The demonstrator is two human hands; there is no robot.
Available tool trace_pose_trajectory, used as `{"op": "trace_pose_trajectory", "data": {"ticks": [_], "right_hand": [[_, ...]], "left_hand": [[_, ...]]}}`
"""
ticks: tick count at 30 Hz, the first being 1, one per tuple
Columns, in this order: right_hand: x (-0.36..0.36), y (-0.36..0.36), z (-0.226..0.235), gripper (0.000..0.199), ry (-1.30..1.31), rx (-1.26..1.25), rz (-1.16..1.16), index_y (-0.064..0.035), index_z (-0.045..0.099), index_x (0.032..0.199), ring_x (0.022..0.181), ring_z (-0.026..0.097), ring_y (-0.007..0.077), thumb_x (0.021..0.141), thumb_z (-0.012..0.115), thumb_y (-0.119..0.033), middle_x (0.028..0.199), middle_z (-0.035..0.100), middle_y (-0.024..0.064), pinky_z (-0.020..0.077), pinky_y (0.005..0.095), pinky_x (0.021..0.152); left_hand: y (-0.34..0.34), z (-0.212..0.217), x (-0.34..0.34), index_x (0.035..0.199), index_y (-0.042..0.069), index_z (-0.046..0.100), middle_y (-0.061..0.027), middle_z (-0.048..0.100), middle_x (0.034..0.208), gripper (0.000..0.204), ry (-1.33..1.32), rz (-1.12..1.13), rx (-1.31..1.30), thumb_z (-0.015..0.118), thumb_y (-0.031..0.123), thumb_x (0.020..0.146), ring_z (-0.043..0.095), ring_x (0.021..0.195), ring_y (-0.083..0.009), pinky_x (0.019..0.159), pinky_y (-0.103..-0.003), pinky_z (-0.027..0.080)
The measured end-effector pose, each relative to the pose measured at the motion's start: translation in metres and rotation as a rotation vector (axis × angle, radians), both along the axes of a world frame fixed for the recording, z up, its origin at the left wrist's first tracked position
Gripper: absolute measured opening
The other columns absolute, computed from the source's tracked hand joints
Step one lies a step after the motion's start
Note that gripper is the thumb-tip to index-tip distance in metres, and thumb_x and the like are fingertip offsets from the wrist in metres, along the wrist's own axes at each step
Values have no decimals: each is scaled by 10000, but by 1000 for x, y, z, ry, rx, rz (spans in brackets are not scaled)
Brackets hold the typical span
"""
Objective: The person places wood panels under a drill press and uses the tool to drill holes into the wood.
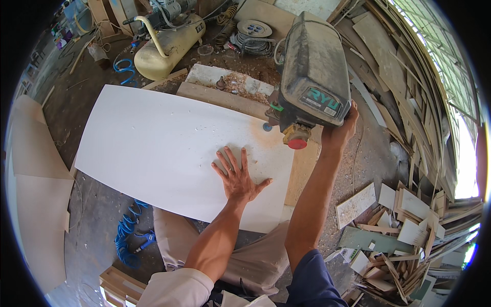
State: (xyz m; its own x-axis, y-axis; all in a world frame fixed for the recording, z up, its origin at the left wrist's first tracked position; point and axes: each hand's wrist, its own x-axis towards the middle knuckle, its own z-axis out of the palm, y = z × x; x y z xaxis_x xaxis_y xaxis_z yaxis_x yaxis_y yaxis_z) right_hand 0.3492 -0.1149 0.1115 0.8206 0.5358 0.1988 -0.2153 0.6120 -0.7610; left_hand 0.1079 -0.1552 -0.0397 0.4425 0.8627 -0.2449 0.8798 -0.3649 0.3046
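Note:
A white board (153, 138) lies across in front of me, its near edge over my lap. My left hand (236, 179) presses flat on it with fingers spread. Above the board's right end stands a dusty grey drill press (312, 66), with a red emergency-stop button (297, 144) on its near side. My right hand (343, 125) is raised against the housing's right side; its fingers curl behind, and what they grip is hidden. A dark round spot (267, 127) shows on the board beside the drill; I cannot tell whether it is a hole.
A cream air compressor (169, 48) stands at the far left, near a cable reel (254, 29). A coiled blue air hose (125, 233) with a blow gun (147, 239) lies on the floor at left. Wood offcuts (404, 230) are heaped at right. Sawdust (240, 84) lies behind the board.

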Motion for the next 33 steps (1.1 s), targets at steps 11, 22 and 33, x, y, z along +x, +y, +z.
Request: {"op": "trace_pose_trajectory", "data": {"ticks": [11, 22, 33], "right_hand": [[1, 1, -2, 204, -2, 4, -5, -100, 593, 998, 894, 630, 163, 1033, 462, -252, 916, 614, 23, 508, 323, 843], [-3, -1, 0, 213, -13, -4, -3, -107, 590, 987, 843, 636, 146, 1045, 444, -249, 880, 623, 16, 512, 310, 808], [-5, -2, 1, 214, -17, 0, -4, -106, 587, 999, 837, 639, 143, 1050, 437, -249, 881, 630, 14, 516, 307, 800]], "left_hand": [[0, -2, 0, 1621, 111, -47, -341, -156, 1614, 1321, 3, 0, 14, 455, 938, 722, -188, 1473, -550, 1106, -749, -110], [0, -3, 1, 1622, 123, -51, -334, -161, 1616, 1322, 3, 4, 7, 453, 944, 715, -200, 1472, -543, 1104, -748, -121], [0, -5, 0, 1620, 120, -64, -339, -176, 1610, 1329, -17, 4, 5, 456, 943, 715, -210, 1470, -541, 1102, -747, -126]]}}
